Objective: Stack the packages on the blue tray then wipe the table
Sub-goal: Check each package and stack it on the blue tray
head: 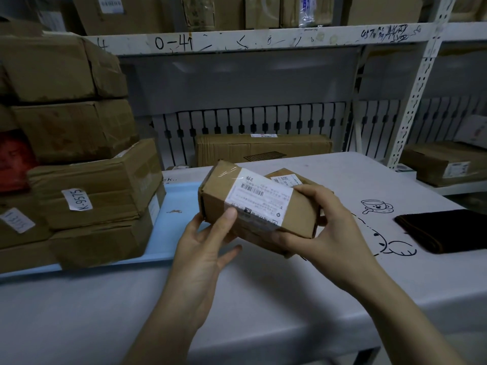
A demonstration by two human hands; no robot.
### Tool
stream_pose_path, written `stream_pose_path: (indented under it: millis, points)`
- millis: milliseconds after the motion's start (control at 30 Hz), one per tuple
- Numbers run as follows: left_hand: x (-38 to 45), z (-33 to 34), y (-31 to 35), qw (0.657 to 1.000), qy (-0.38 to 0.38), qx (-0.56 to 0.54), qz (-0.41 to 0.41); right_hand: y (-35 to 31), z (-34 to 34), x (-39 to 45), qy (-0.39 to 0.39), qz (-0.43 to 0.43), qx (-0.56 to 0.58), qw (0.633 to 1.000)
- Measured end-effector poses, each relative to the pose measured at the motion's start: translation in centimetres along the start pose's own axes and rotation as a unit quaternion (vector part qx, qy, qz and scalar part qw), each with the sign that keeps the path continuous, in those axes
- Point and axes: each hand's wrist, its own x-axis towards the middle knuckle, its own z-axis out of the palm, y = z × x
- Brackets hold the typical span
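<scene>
Both wrists come up from the bottom of the frame, and between them I hold a small box point(253, 204) just above the table point(263, 299), at the centre of the frame. My left hand point(205, 248) cradles its near left corner, thumb pressed on the label, fingers under it. My right hand point(324, 227) wraps the right end, thumb on top and fingers curled round the underside. So both hands are closed on this one box.

Behind it, a second small box point(290, 179) peeks out; I cannot tell whether it lies on the table or touches the one I hold.

The blue tray point(179, 201) sits at middle left, its left part already loaded with a stack of larger boxes point(95, 201). Bare blue shows just left of my box, so I judge that is the spot. I should keep it level, carry it left over the rim, set it flat beside the stack, and only then let go.

At the right edge lies a dark cloth point(445, 230) for wiping later.
</scene>
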Motion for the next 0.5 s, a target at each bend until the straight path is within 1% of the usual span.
stream_pose_path:
  millis: [167,300,400,500]
  points:
    - [-0.1,0.24,-0.2,0.997,0.011,-0.06,-0.042,-0.36,0.28,-0.12,0.0,-0.001,0.03,1.0]
    - [-0.19,0.67,-0.25,0.988,0.018,-0.126,-0.083,-0.45,0.6,-0.22,-0.009,-0.014,0.035,0.999]
    - [-0.26,0.86,-0.01,0.974,0.019,-0.193,-0.119,-0.49,0.5,-0.37,-0.031,-0.035,0.039,0.998]
    - [-0.35,0.62,0.37,0.951,0.002,-0.258,-0.17,-0.3,0.3,-0.46,-0.056,-0.035,0.046,0.997]
